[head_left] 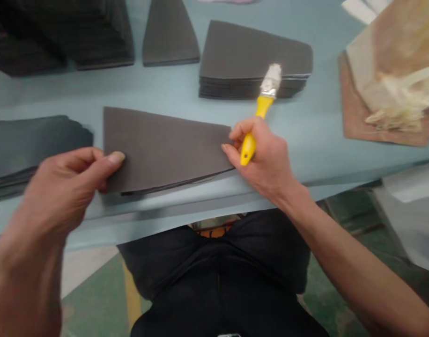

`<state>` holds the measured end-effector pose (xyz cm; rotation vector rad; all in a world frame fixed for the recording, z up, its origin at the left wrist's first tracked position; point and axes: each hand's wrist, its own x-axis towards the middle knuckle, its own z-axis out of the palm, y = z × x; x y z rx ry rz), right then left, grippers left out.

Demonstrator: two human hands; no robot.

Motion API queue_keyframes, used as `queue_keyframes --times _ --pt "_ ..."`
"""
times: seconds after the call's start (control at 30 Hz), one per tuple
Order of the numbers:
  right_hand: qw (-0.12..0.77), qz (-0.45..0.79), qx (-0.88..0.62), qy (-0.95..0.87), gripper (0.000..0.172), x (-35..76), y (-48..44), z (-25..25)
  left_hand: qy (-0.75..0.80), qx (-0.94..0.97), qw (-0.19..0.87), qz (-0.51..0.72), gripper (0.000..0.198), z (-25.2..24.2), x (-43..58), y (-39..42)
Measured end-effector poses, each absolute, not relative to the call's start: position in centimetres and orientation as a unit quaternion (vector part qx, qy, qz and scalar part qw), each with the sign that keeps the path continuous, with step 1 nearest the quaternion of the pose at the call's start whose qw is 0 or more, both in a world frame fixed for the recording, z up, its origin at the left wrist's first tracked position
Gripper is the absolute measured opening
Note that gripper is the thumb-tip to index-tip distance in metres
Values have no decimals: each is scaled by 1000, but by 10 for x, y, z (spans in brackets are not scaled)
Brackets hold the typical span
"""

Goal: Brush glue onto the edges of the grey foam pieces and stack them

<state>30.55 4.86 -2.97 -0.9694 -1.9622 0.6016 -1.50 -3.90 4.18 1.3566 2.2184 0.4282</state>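
A dark grey tapered sheet (165, 150) lies across the near side of the table, its wide end to the left, with darker layers showing under its lower edge. My left hand (70, 182) pinches its wide end, thumb on top and fingers beneath. My right hand (263, 154) is closed around a yellow-handled paintbrush (262, 106), whose whitish bristles point up and away. The thumb and a fingertip of that hand also touch the sheet's narrow right end.
A stack of grey pieces (253, 51) stands behind the brush, with another tapered piece (171, 35) beside it. Tall dark stacks (102, 32) fill the back left; more pieces (32, 145) lie at left. A glue-crusted container (372, 70) rests on a brown board (355, 112) at right.
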Motion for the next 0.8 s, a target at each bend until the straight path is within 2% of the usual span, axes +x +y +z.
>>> queue_keyframes --times 0.07,0.13,0.53,0.8 --pt "419 224 -403 -782 20 306 47 -29 788 477 300 251 48 44 -7 -35" --pt "404 210 -436 -776 22 307 45 -27 772 483 306 278 50 43 -5 -34" --pt "355 128 -481 -791 24 311 43 -21 703 508 364 340 46 32 -17 -38" --pt "352 92 -478 -799 26 313 43 -23 708 520 335 339 39 29 -16 -42"
